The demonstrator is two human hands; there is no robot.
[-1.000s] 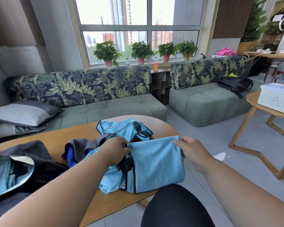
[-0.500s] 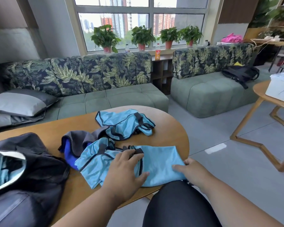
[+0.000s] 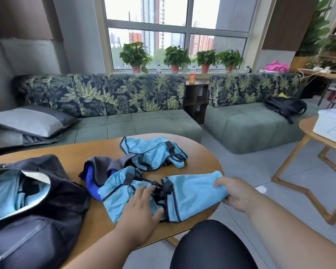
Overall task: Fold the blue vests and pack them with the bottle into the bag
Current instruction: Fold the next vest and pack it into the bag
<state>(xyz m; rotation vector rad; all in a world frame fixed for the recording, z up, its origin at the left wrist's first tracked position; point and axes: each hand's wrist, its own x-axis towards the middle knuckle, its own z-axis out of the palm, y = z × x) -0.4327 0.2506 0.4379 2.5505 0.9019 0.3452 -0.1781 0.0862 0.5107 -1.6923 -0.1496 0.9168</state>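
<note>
Nearest on the oval wooden surface (image 3: pixel 89 152), the light blue mesh vest with dark trim (image 3: pixel 190 193) lies partly folded at the near edge. The left hand (image 3: pixel 140 208) rests on the vest's left half with fingers straight and spread, pressing the cloth flat. The right hand (image 3: pixel 235 193) pinches the vest's right end between thumb and curled fingers, over the surface's edge. Left of this vest sits the open black fabric bag (image 3: pixel 47 200), with blue cloth showing inside. Just behind the vest lies a grey and royal-blue garment (image 3: pixel 99 169), and beyond that a second crumpled light blue vest (image 3: pixel 153 152). Farther back stands the green sofa with leaf-print backrest (image 3: pixel 124 113).
</note>
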